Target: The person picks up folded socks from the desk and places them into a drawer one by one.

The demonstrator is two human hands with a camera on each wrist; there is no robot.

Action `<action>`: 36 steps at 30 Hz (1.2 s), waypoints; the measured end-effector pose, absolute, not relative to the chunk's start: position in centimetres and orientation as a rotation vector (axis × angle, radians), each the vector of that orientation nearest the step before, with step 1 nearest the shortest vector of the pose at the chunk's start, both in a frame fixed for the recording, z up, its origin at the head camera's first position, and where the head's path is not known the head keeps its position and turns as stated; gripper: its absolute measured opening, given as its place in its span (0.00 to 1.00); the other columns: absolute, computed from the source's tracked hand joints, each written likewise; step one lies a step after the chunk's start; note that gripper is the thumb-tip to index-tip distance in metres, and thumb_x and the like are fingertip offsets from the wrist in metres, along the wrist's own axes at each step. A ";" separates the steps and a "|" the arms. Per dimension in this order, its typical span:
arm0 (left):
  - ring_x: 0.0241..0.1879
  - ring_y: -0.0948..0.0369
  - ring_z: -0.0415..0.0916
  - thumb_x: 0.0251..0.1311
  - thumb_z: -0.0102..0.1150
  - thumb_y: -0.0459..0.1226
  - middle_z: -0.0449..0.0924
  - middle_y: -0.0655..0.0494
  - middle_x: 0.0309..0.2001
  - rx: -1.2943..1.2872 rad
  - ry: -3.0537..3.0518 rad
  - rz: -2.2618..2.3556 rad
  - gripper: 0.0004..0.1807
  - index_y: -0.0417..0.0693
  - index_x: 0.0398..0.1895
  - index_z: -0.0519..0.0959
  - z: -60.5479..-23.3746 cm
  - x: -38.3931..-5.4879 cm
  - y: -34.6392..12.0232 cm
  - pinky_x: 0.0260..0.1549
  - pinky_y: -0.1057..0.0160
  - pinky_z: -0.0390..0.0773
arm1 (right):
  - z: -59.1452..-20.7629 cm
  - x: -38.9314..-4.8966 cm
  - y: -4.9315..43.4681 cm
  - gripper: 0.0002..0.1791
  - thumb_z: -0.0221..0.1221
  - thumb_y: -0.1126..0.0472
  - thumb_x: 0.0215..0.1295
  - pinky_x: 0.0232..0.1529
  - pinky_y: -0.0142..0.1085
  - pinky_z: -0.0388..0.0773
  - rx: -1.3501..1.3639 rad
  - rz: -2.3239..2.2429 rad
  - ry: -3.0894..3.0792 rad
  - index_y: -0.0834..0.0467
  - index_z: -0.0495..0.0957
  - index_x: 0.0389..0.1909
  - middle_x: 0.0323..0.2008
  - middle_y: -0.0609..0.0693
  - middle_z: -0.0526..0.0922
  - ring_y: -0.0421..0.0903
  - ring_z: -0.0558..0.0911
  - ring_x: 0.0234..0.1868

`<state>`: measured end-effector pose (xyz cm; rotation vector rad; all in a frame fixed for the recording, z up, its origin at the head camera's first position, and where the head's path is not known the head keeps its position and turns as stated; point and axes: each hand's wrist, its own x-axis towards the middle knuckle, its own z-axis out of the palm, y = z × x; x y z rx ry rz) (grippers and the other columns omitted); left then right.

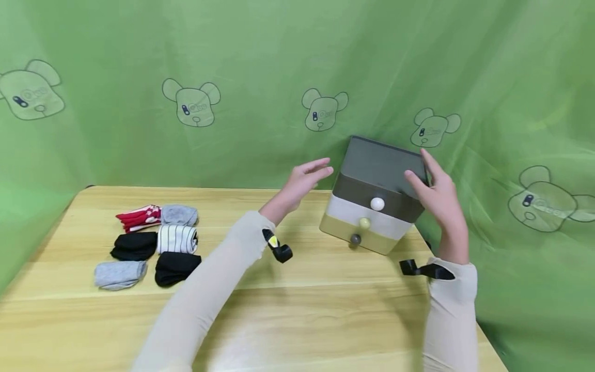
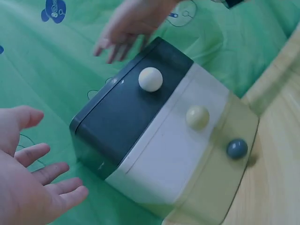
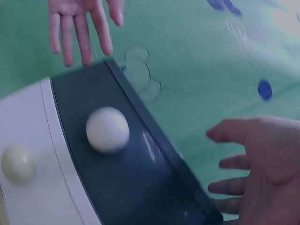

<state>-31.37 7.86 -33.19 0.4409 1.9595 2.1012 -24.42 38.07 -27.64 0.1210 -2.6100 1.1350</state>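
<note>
A small three-drawer box (image 1: 372, 201) stands at the table's back right, turned at an angle. Its tiers are dark grey, white and yellow-green from the top down. Round knobs mark the drawers: a white knob (image 2: 150, 79), a pale yellow knob (image 2: 197, 117) and a dark grey knob (image 2: 237, 148). All drawers look closed. My left hand (image 1: 299, 186) hovers off the box's left side, fingers extended, holding nothing. On the other side, my right hand (image 1: 437, 196) is close beside the top right edge, fingers spread and empty. In the right wrist view the right hand (image 3: 272, 171) overlaps the box corner.
At the table's left lie several folded socks: a red-and-white pair (image 1: 139, 217), grey pairs (image 1: 120, 275), black pairs (image 1: 176, 268) and a striped white pair (image 1: 177, 239). A green curtain (image 1: 260, 103) hangs behind and right of the wooden table (image 1: 297, 310).
</note>
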 end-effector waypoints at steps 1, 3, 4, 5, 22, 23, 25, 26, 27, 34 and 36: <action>0.70 0.52 0.71 0.70 0.61 0.47 0.73 0.53 0.72 0.416 1.922 2.123 0.28 0.58 0.72 0.72 -33.1 -31.5 8.3 0.71 0.51 0.71 | -27.8 -24.5 38.8 0.41 0.52 0.47 0.77 0.80 0.60 0.45 0.091 1.176 -2.609 0.46 0.44 0.83 0.82 0.56 0.45 0.60 0.46 0.82; 0.69 0.50 0.72 0.70 0.62 0.45 0.74 0.52 0.70 0.368 1.856 2.164 0.26 0.56 0.70 0.74 -32.8 -31.6 9.0 0.69 0.52 0.73 | -28.2 -24.7 39.9 0.41 0.51 0.48 0.77 0.80 0.58 0.47 0.031 1.255 -2.603 0.52 0.44 0.82 0.82 0.60 0.45 0.61 0.47 0.82; 0.69 0.49 0.73 0.70 0.62 0.43 0.75 0.51 0.69 0.347 1.829 2.183 0.25 0.54 0.69 0.75 -32.8 -31.7 9.4 0.69 0.52 0.74 | -28.4 -24.8 40.4 0.40 0.50 0.48 0.78 0.80 0.57 0.48 -0.004 1.284 -2.611 0.54 0.43 0.82 0.81 0.62 0.46 0.62 0.48 0.81; 0.68 0.48 0.75 0.70 0.62 0.42 0.77 0.50 0.68 0.323 1.809 2.200 0.24 0.53 0.68 0.76 -32.7 -31.8 9.7 0.68 0.52 0.75 | -28.5 -24.9 40.9 0.40 0.50 0.48 0.78 0.80 0.55 0.50 -0.045 1.297 -2.626 0.56 0.43 0.82 0.81 0.63 0.46 0.62 0.49 0.81; 0.57 0.49 0.83 0.67 0.65 0.36 0.82 0.46 0.61 0.225 1.823 2.294 0.19 0.48 0.61 0.82 -33.1 -32.3 11.5 0.54 0.56 0.85 | -29.3 -25.8 42.1 0.32 0.48 0.57 0.80 0.44 0.15 0.77 -0.204 1.535 -2.619 0.64 0.53 0.77 0.78 0.66 0.52 0.18 0.77 0.40; 0.57 0.49 0.84 0.67 0.65 0.36 0.82 0.46 0.61 0.224 1.823 2.295 0.19 0.48 0.61 0.82 -33.1 -32.3 11.2 0.53 0.57 0.85 | -29.3 -25.9 42.0 0.32 0.48 0.56 0.80 0.45 0.15 0.78 -0.200 1.543 -2.623 0.64 0.53 0.78 0.78 0.66 0.52 0.19 0.77 0.40; 0.56 0.49 0.84 0.67 0.66 0.36 0.83 0.44 0.60 0.217 1.810 2.311 0.20 0.48 0.61 0.82 -33.2 -32.2 10.4 0.52 0.58 0.86 | -29.3 -26.1 41.5 0.33 0.50 0.55 0.79 0.48 0.17 0.79 -0.183 1.548 -2.638 0.63 0.54 0.78 0.79 0.64 0.52 0.19 0.76 0.43; 0.56 0.49 0.84 0.66 0.66 0.36 0.83 0.44 0.60 0.212 1.809 2.318 0.20 0.48 0.61 0.82 -33.3 -32.2 10.0 0.52 0.59 0.86 | -29.3 -26.1 41.3 0.33 0.50 0.54 0.79 0.50 0.19 0.79 -0.171 1.549 -2.646 0.62 0.54 0.78 0.79 0.63 0.52 0.20 0.76 0.45; 0.56 0.49 0.84 0.66 0.66 0.37 0.83 0.44 0.60 0.204 1.811 2.320 0.20 0.48 0.61 0.82 -33.3 -32.1 9.6 0.51 0.60 0.86 | -29.3 -26.2 41.0 0.33 0.51 0.53 0.79 0.51 0.19 0.79 -0.163 1.558 -2.650 0.61 0.55 0.78 0.79 0.62 0.52 0.20 0.75 0.47; 0.57 0.51 0.84 0.66 0.67 0.38 0.83 0.46 0.60 0.153 1.857 2.321 0.20 0.50 0.61 0.82 -33.2 -31.3 6.2 0.51 0.60 0.86 | -29.5 -27.2 38.7 0.32 0.50 0.52 0.79 0.60 0.25 0.78 -0.082 1.582 -2.685 0.58 0.55 0.78 0.80 0.57 0.52 0.48 0.68 0.75; 0.56 0.51 0.84 0.65 0.68 0.38 0.84 0.45 0.58 0.126 1.862 2.333 0.20 0.50 0.60 0.83 -33.2 -31.0 5.2 0.52 0.59 0.86 | -29.5 -27.5 37.8 0.33 0.50 0.52 0.79 0.62 0.27 0.77 -0.057 1.597 -2.687 0.58 0.55 0.78 0.80 0.56 0.52 0.53 0.61 0.78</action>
